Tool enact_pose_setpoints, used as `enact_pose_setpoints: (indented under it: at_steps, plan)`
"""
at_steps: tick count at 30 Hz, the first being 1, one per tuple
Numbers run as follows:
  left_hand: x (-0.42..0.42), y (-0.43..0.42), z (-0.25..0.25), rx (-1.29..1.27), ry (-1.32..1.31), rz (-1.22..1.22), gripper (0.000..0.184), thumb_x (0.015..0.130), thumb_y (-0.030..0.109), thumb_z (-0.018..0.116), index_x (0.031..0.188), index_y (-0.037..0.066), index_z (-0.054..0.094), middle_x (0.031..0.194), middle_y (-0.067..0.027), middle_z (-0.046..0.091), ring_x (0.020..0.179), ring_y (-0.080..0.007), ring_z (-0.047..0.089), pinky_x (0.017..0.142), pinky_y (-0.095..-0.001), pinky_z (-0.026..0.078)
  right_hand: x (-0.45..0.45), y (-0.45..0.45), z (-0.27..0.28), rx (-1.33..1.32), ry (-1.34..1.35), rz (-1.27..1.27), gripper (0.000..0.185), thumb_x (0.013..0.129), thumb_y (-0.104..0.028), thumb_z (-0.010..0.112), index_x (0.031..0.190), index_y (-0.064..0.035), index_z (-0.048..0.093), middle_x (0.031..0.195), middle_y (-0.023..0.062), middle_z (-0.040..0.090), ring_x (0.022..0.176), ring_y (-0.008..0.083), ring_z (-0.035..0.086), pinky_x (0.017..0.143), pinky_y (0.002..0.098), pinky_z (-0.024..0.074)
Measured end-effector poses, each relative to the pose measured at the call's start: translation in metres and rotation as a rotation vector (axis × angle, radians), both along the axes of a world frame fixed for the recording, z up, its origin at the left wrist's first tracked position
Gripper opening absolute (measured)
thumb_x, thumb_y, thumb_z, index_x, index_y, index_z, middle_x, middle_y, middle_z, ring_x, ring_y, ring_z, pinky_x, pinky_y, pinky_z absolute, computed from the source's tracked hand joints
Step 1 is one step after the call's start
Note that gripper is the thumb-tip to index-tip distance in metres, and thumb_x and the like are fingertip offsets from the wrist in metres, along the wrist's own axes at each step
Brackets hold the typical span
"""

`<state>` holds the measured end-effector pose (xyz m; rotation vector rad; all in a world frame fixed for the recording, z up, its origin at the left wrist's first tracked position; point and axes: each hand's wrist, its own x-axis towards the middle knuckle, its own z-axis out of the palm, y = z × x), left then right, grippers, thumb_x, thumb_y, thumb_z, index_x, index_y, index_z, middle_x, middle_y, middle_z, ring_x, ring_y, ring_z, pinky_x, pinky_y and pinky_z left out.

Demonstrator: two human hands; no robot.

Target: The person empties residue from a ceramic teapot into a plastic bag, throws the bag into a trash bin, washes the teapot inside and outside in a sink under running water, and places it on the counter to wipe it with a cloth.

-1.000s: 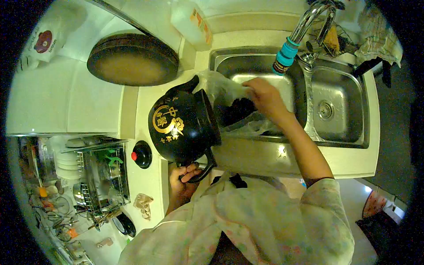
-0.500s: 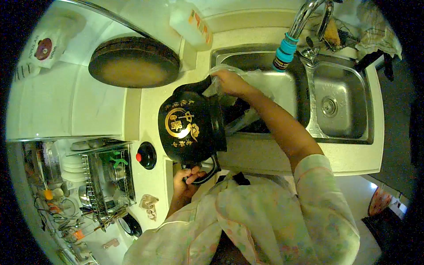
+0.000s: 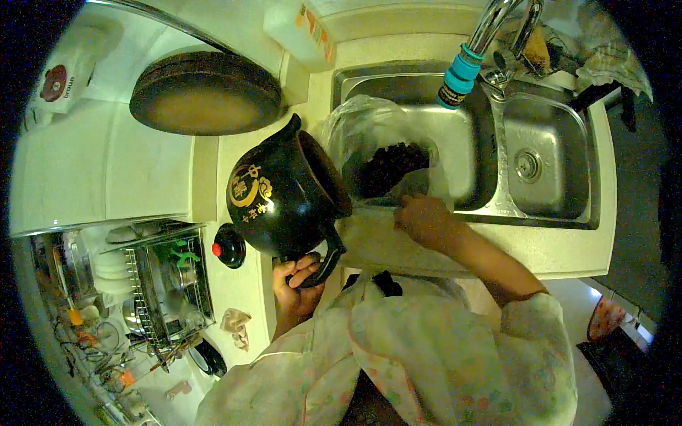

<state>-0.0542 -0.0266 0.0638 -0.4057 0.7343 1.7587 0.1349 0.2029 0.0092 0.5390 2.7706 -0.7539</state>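
Observation:
My left hand (image 3: 300, 278) is wrapped round the handle of a black pot with gold lettering (image 3: 266, 213). The pot is tilted on its side, its open mouth facing right towards the sink. Beside that mouth, a clear plastic bag (image 3: 362, 112) lies over the left basin with dark, clumped bits (image 3: 393, 167) inside. My right hand (image 3: 424, 221) pinches the near edge of the bag, its fingertips partly hidden. A black lid with a red knob (image 3: 233, 247) rests on the counter left of the pot.
The double sink (image 3: 465, 170) spans the right, under a faucet with a teal nozzle (image 3: 457, 82). A round brown board (image 3: 206, 96) leans at the back left near a large bottle (image 3: 302, 32). A dish rack (image 3: 167, 284) and a cloth (image 3: 236, 328) are at left.
The pot has moved left, away from the bag, and its mouth has turned into view. My right hand has shifted from the bag's far side to its near edge. The dark contents now show.

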Motion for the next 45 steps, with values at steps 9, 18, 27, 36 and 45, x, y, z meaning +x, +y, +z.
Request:
enact_pose_setpoints:
  at_steps: [9,18,27,36,45]
  plan:
    - [0.007,0.006,-0.007,0.038,0.081,-0.038,0.049,0.073,0.006,0.056,0.122,0.009,0.046,0.063,0.0066,0.040,0.050,-0.0041,0.040,0.081,-0.0266,0.043,0.052,-0.026,0.015,-0.102,-0.031,-0.071,0.022,0.081,-0.008,0.055,0.101,-0.0074,0.065,0.100,0.0158,0.063,0.093,0.0346,0.061,0.075,0.0428,0.0527]
    - [0.010,0.010,0.002,0.041,0.186,-0.065,0.047,0.073,0.008,0.056,0.119,0.006,0.048,0.063,0.0053,0.040,0.050,-0.0040,0.039,0.079,-0.0271,0.043,-0.065,0.043,0.032,0.113,0.923,0.246,0.033,0.085,-0.005,0.049,0.116,-0.0059,0.059,0.114,0.0189,0.060,0.107,0.0348,0.057,0.094,0.0397,0.0466]
    - [0.007,0.012,0.016,-0.217,0.156,0.003,0.037,0.073,0.008,0.057,0.109,0.003,0.049,0.066,0.0020,0.042,0.048,-0.0051,0.036,0.075,-0.0272,0.042,-0.187,0.048,-0.012,0.040,0.748,0.582,0.033,0.086,-0.007,0.049,0.117,-0.0051,0.058,0.115,0.0195,0.060,0.107,0.0350,0.057,0.095,0.0395,0.0460]
    - [0.001,0.006,0.004,-0.089,0.177,-0.031,0.037,0.073,0.008,0.057,0.110,0.002,0.051,0.069,-0.0003,0.047,0.046,-0.0050,0.037,0.077,-0.0284,0.042,-0.186,0.025,-0.015,0.026,0.762,0.545,0.032,0.086,-0.007,0.049,0.117,-0.0052,0.058,0.115,0.0193,0.060,0.107,0.0351,0.057,0.094,0.0397,0.0464]
    - [0.001,-0.001,-0.009,-0.112,0.131,-0.012,0.030,0.072,0.007,0.058,0.100,-0.001,0.054,0.070,-0.0025,0.051,0.050,-0.0078,0.040,0.077,-0.0298,0.043,-0.178,0.028,-0.017,0.002,0.773,0.484,0.032,0.086,-0.008,0.050,0.116,-0.0053,0.058,0.115,0.0192,0.060,0.106,0.0352,0.057,0.093,0.0399,0.0468]
